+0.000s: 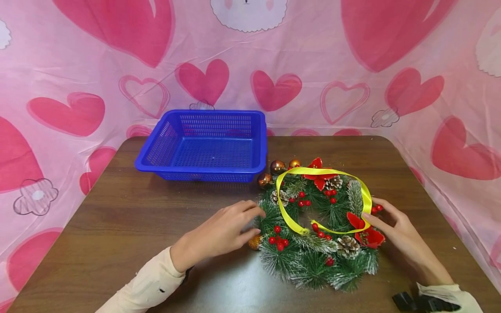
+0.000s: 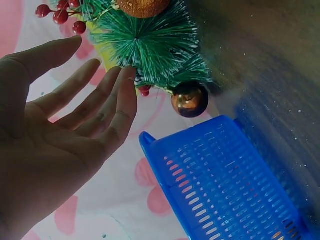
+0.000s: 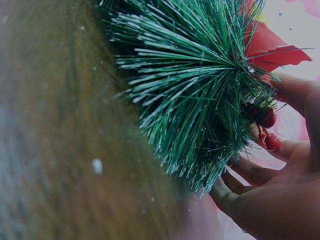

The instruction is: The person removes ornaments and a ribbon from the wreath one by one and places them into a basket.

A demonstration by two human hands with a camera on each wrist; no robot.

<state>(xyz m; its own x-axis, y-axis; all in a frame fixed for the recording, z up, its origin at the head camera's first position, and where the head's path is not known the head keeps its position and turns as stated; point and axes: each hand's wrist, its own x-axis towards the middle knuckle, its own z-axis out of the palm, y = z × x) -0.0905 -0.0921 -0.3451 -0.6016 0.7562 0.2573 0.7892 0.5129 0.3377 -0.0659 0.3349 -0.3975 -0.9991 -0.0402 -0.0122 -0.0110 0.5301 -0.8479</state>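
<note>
Nearest, I've got worktop (image 1: 137, 243) at six o'clock, running off the frame. Wreath (image 1: 309, 261) lies on it, right of centre. Left hand (image 1: 219, 230) at the wreath's nine: fingers released, loosely bent beside an orange bauble (image 1: 254, 242); contact with greenery, can't tell. Right hand (image 1: 405, 239) at its three: thumb over yellow ribbon (image 1: 325, 171) by a red flower (image 1: 369, 237), other fingers along the outer rim; grasping or only touching, can't tell. Ribbon loops across the wreath's top. Copper baubles (image 1: 277, 167) poke out at eleven, tight beside the blue basket (image 1: 203, 169) at ten. Wide room past the left hand, some at two, up to the edge. Heart-print cloth (image 1: 305, 52) behind, twelve.
</note>
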